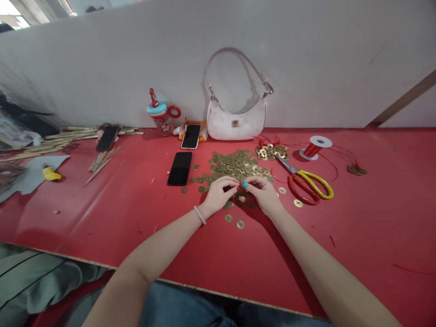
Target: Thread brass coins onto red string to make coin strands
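"Far left of the red table (102,218)?"
"Pale wooden strips (57,144), a loose spread; grey sheet (32,175), one; yellow item (52,173), one, lying on the sheet's edge."
"Next?"
"Dark phone (106,138), beside the strips. Lidded cup (163,121), red handle, blue top. Black phone (180,169), flat. White-edged phone (191,136), against an orange packet (204,131)."
"Centre?"
"Left hand (221,194), beaded bracelet (200,215) at the wrist: thumb and forefinger narrowed, tips together with the other hand's. Coin heap (233,164), brass-coloured, holed: just beyond both hands, with loose pieces around. Pale handbag (221,125), upright against the wall, behind the heap."
"Right hand (264,195)?"
"Blue thumbnail, fingers likewise narrowed, over the heap's near edge."
"Contents of either grip?"
"Too small and hidden; I cannot tell."
"Right side?"
"Coin bunch (281,151) with red thread, beside the heap. Scissors (308,184), one red handle, one yellow, blades pointing to the bunch. Spool (314,149), red thread. Lastly, a tied coin cluster (357,170), well apart."
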